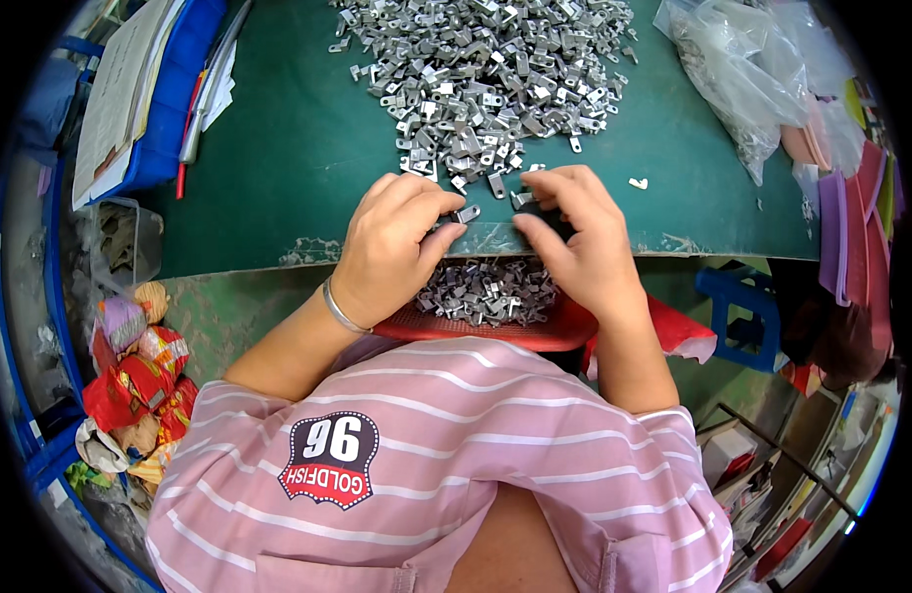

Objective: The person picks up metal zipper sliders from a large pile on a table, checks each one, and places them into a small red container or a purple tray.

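Observation:
At the front edge of the green table, my left hand (pixel 396 225) pinches a small grey metal bracket (pixel 467 213) with a hole in its tab, between thumb and forefinger. My right hand (pixel 582 229) has its thumb and fingers spread apart around another small bracket (pixel 522 200), which looks to lie on the table. A big heap of the same brackets (pixel 485 89) covers the table just beyond both hands. Below the table edge, between my forearms, a red basket (pixel 456 331) holds many more brackets.
A blue tray (pixel 164 124) with papers, beside pens, stands at the left. Clear plastic bags (pixel 738 74) lie at the right, near purple and pink strips (pixel 856 232). A blue stool (pixel 740 311) is on the floor at right; colourful wrappers (pixel 144 381) are at left.

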`<state>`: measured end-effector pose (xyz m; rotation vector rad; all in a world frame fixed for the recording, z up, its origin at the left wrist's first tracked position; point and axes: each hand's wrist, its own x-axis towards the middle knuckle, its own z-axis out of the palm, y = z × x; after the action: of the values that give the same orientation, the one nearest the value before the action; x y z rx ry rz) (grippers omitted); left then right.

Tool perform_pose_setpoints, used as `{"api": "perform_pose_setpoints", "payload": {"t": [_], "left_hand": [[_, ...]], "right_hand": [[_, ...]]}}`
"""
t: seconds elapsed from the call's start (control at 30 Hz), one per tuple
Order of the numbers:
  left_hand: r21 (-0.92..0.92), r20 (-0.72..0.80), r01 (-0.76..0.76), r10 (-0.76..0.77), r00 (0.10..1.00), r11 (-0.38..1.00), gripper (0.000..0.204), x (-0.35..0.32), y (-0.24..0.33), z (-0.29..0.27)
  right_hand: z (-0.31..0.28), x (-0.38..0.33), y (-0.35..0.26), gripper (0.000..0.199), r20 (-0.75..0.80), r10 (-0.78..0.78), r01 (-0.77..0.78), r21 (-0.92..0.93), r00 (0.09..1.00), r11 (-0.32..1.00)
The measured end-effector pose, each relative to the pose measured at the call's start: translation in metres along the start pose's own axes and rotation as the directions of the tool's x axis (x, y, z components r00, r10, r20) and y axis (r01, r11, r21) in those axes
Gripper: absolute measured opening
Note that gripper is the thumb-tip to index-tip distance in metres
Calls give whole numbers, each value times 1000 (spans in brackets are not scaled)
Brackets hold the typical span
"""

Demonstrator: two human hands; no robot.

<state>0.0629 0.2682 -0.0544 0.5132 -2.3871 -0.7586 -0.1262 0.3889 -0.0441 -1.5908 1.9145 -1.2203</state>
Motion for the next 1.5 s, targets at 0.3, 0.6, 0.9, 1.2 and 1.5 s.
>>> {"api": "perform_pose_setpoints", "payload": {"t": [0.3, 0.6, 0.9, 1.2, 1.5], "left_hand": [[-47, 54, 5, -3, 999, 999, 27, 1, -1, -2], [-126, 45, -81, 87, 995, 989, 26, 6, 7, 7], [49, 27, -76, 75, 997, 996, 21, 23, 11, 20], [-149, 43, -11, 18, 999, 989, 16, 20, 10, 20], [-285, 225, -55, 122, 967, 957, 20, 9, 10, 5]], "right_hand": [[2, -2, 13, 17, -61, -101, 89, -183, 993, 979], [-10, 2, 10, 21, -3, -119, 119, -12, 993, 993], [-4, 6, 18, 12, -102, 58, -51, 70, 993, 996], [-13, -2, 18, 10, 101, 330, -322, 601, 939, 732], [-22, 4, 9, 19, 431, -148, 8, 309, 890, 951]]}}
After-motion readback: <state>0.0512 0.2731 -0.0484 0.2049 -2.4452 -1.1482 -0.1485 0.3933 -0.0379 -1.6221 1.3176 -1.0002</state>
